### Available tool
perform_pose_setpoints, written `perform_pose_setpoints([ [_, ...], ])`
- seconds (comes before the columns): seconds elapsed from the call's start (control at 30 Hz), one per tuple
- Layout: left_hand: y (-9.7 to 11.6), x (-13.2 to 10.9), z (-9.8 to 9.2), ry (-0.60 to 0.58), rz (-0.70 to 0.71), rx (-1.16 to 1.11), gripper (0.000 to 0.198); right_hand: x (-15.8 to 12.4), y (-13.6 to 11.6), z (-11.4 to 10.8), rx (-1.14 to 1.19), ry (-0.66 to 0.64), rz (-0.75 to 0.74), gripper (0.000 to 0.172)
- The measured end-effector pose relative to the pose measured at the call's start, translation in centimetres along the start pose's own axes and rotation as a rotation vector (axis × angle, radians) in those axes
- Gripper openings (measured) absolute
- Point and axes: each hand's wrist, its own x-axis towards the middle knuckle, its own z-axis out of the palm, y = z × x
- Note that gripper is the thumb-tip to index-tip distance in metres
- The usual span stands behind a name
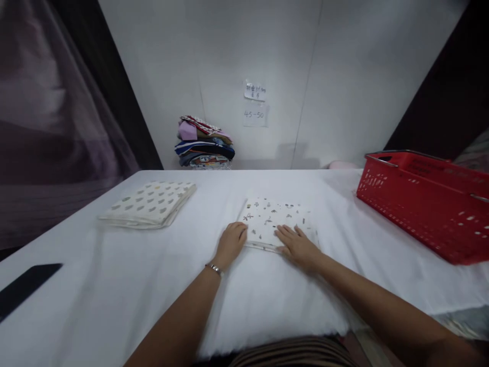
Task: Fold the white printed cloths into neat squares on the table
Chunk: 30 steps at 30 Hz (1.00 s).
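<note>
A small folded white cloth with tiny dark prints (275, 219) lies on the white table (114, 285) in front of me. My left hand (231, 243) rests at its near left corner with the fingers curled against the edge. My right hand (296, 244) lies flat on its near right part, fingers stretched out. Whether the left fingers pinch the cloth is hard to see.
A folded white cloth with grey marks (151, 204) lies at the left. A red plastic basket (424, 199) stands at the right. A stack of coloured folded fabrics (204, 142) sits by the back wall. A dark flat object (23, 288) lies at the near left edge.
</note>
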Motion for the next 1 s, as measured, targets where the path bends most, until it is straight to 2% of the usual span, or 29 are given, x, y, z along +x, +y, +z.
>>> perform_pose_setpoints([
  [0.1, -0.1, 0.1, 0.0, 0.0, 0.0, -0.002, 0.021, -0.9, -0.3, 0.5, -0.012, 0.01, 0.012, 0.064],
  [0.2, 0.0, 0.1, -0.1, 0.006, -0.008, -0.007, 0.022, -1.2, 0.0, -0.4, 0.013, -0.015, 0.021, 0.064],
  [0.37, 0.0, 0.2, -0.2, 0.011, -0.003, -0.013, 0.023, -1.7, 2.6, -1.3, 0.017, 0.111, 0.265, 0.063],
  [0.47, 0.0, 0.3, -0.2, 0.012, -0.007, -0.011, 0.023, -2.1, 3.6, -0.6, 0.087, 0.085, 0.351, 0.063],
  [0.57, 0.0, 0.4, -0.2, 0.015, -0.006, -0.017, 0.023, -2.2, 3.8, -0.3, 0.136, 0.044, 0.346, 0.062],
  [0.67, -0.1, 0.4, -0.1, 0.022, -0.008, -0.023, 0.023, -1.7, 4.6, -0.7, 0.156, 0.04, 0.337, 0.061],
  [0.8, -0.4, 0.4, 0.0, 0.03, -0.002, -0.022, 0.023, 0.1, 7.3, -1.1, 0.139, 0.175, 0.433, 0.061],
  [0.9, -0.5, 0.3, 0.1, 0.018, -0.002, -0.022, 0.023, 1.4, 9.0, -0.5, 0.14, 0.224, 0.517, 0.061],
  [1.0, -0.4, 0.3, 0.1, 0.01, -0.005, -0.019, 0.023, 2.0, 9.7, 0.3, 0.194, 0.225, 0.515, 0.059],
])
